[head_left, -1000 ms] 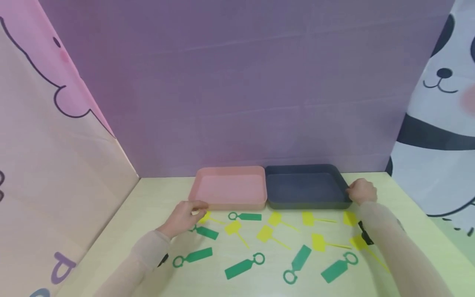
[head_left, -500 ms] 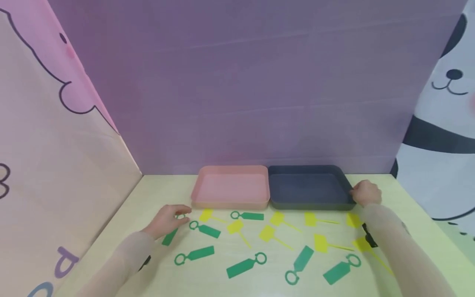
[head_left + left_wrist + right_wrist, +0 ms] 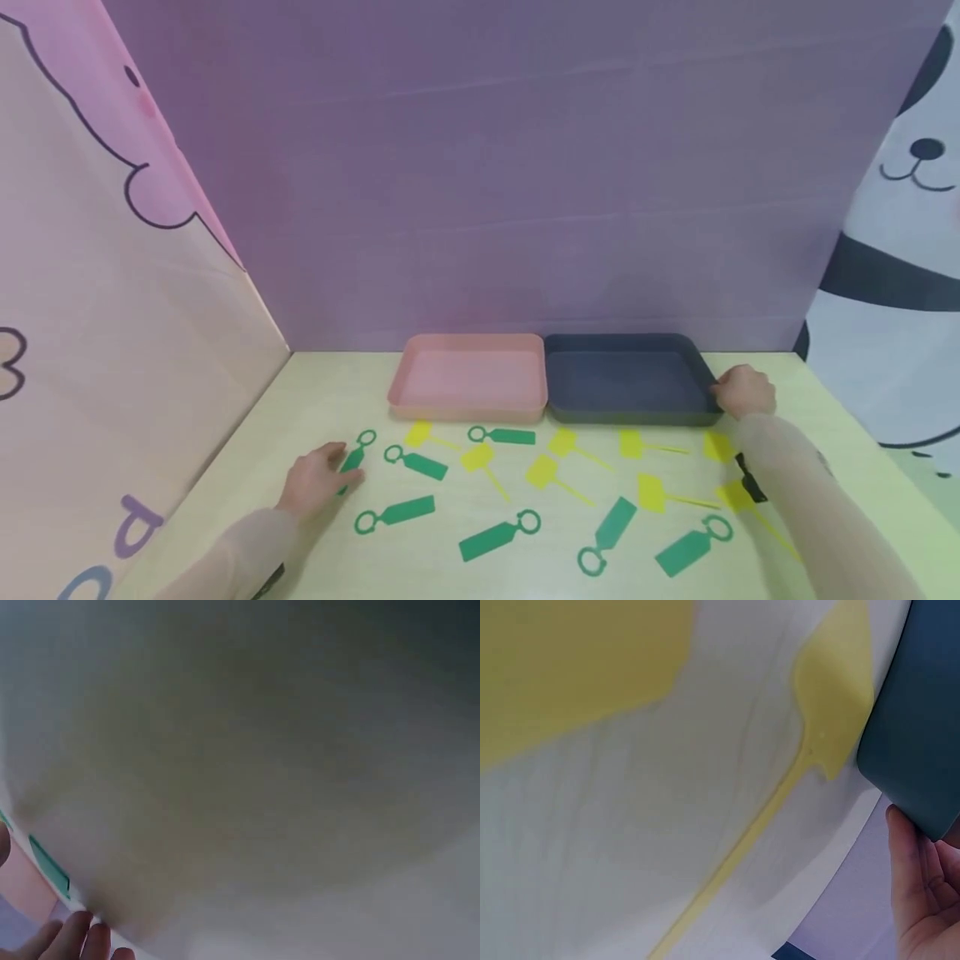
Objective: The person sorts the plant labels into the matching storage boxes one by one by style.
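My left hand is low over the table at the left, thumb and fingers parted above a green tag with a ring end. In the left wrist view its fingers show at the bottom corner, near a green tag. My right hand grips the right side of the dark blue tray. In the right wrist view its fingers lie against the tray's corner. A pink tray stands left of the dark one, side by side.
In front of the trays lie several green ring-ended tags and several yellow tags with thin tails. A yellow tag is partly under the right forearm. A purple wall rises behind, with printed cloths at both sides.
My left hand has left the pink tray's front left corner and moved left and nearer, over a green tag. My right hand stays at the dark tray; the view shifts slightly.
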Tool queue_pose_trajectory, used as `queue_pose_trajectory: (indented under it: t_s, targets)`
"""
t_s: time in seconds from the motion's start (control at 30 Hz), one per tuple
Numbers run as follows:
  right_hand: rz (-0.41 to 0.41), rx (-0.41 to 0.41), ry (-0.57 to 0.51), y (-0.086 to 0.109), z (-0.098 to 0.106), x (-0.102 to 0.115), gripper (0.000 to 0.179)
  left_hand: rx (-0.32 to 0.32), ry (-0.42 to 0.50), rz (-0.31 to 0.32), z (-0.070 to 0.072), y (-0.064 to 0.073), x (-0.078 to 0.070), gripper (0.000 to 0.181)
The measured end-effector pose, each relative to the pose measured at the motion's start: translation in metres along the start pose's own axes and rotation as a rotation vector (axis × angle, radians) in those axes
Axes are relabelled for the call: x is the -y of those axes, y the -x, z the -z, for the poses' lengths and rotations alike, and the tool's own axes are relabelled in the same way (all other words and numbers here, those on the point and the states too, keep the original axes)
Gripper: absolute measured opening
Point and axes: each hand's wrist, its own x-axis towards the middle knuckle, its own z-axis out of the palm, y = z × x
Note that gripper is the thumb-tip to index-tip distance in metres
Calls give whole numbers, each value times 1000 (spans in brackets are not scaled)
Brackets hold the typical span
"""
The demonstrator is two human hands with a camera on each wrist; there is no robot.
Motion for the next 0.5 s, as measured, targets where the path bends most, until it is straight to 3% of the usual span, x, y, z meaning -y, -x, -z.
queue_pose_trajectory:
  t_s: [0.23,0.5]
  targets:
    - [4,-9,-5,0,3,1,31,-15,28,26,-6,5,0,72]
    - [-13,9,-2,0,1,0,31,-76,34,-11,-10,5,8,54]
